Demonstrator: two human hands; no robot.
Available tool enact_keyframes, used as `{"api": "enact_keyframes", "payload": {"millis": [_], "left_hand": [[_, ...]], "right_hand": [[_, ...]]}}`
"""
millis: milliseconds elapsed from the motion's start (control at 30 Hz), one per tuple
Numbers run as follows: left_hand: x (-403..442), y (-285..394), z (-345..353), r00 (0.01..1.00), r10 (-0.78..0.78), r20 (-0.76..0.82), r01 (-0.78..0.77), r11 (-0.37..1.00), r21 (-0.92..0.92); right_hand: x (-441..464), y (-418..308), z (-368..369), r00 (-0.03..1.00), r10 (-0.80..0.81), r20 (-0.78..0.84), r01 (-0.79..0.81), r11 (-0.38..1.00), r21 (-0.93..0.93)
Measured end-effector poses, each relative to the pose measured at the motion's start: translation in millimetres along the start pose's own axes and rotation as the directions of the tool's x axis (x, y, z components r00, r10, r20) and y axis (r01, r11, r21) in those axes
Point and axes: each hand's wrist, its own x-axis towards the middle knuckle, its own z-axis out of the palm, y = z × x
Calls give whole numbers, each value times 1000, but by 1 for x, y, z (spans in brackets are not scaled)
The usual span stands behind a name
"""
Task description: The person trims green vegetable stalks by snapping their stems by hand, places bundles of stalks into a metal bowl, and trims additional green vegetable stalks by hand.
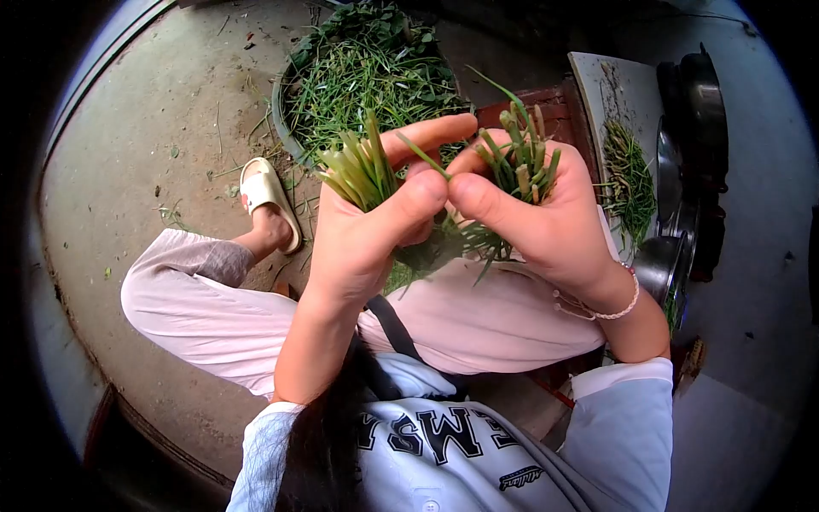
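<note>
My left hand (375, 209) is closed around a bunch of chive-like green stalks (363, 175), cut ends up, its index finger stretched to the right. A second bunch of green stalks (525, 162), with browner, uneven ends, is wrapped in my right hand (546, 205). Both thumbs meet in the middle, where one thin green blade (422, 155) lies at their tips. The leafy parts hang below the hands, over my lap, partly hidden by the fingers.
Beyond the hands stands a round tub (280, 115) heaped with loose greens. At right, more stalks (627, 175) lie on a pale board (601, 85) with dirt, beside metal pots (704, 94). My slippered foot (269, 205) rests on the littered floor (128, 162).
</note>
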Motion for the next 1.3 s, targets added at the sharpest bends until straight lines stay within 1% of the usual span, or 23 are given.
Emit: {"api": "enact_keyframes", "payload": {"millis": [33, 100, 200, 267, 300, 333, 400, 467, 533, 600, 667, 700, 733, 800, 900, 933, 1000, 1033, 1067, 1133, 1200, 1267, 1300], "left_hand": [[0, 0, 0, 1000, -8, 17, 9, 1000, -4], [-1, -2, 1, 1000, -6, 11, 6, 1000, -13], [-2, -7, -3, 1000, 14, 14, -14, 1000, -7], [-1, -6, -5, 997, -24, -78, 34, 991, 132], [2, -6, -7, 999, 23, -30, -18, 989, 146], [5, -8, -12, 997, 68, -22, -67, 998, 14], [9, -5, -16, 974, 176, -140, -182, 983, -32], [15, 1, -27, 917, 362, -167, -339, 928, 153], [21, 5, -40, 840, 542, 1, -523, 811, 261], [15, 8, -36, 828, 559, -32, -526, 796, 299], [5, 10, -30, 870, 478, -121, -430, 855, 292], [1, 8, -19, 832, 523, -187, -381, 782, 492], [0, 5, -14, 819, 555, -143, -390, 723, 570], [-3, 6, -10, 893, 449, -46, -320, 702, 636], [-5, 5, 4, 958, 273, -92, -180, 816, 550], [-4, 5, -1, 958, 271, -90, -180, 817, 549], [-1, 4, -12, 933, 354, 61, -315, 725, 613], [-3, 9, -3, 970, 242, -16, -218, 901, 375], [-3, 8, -3, 971, 240, -15, -217, 902, 374], [-2, 4, -5, 954, 298, -21, -290, 941, 176], [-2, 2, -12, 947, 321, -15, -310, 924, 222], [-2, 1, -14, 906, 400, -136, -322, 863, 389], [-4, 2, -12, 919, 335, -206, -268, 917, 296]], "right_hand": [[0, 0, 2, 1000, -1, 0, 1, 1000, 1], [2, 0, 7, 1000, -14, 5, 13, 992, 123], [5, 7, 11, 1000, 4, -17, -1, 992, 130], [5, 10, 9, 1000, 7, -13, -6, 997, 75], [6, 10, 7, 1000, 12, -7, -11, 1000, 21], [6, 9, 6, 1000, 11, -8, -10, 1000, 20], [4, 4, 2, 997, 72, -18, -73, 995, -68], [5, -1, -3, 997, 77, 32, -74, 993, -92], [3, -7, -4, 941, 306, 147, -336, 900, 277], [3, -6, -4, 931, 319, 178, -360, 885, 297], [4, -6, -4, 899, 353, 258, -428, 831, 355], [4, -4, -4, 899, 351, 263, -428, 831, 354], [4, -3, -3, 899, 352, 260, -427, 834, 349], [3, 1, 0, 899, 352, 262, -428, 834, 348], [1, 4, 1, 898, 362, 248, -416, 884, 213], [1, 4, 1, 899, 363, 245, -415, 884, 213], [2, 3, 2, 923, 332, 195, -365, 914, 175], [3, 6, -4, 930, 287, 229, -327, 931, 161], [3, 4, -2, 930, 288, 227, -328, 931, 161], [4, 0, 4, 983, 181, 32, -184, 970, 159], [5, 5, -2, 988, 146, 43, -151, 979, 140], [5, 7, -5, 991, 133, -17, -130, 985, 109], [5, 6, -8, 986, 163, -47, -158, 983, 91]]}}
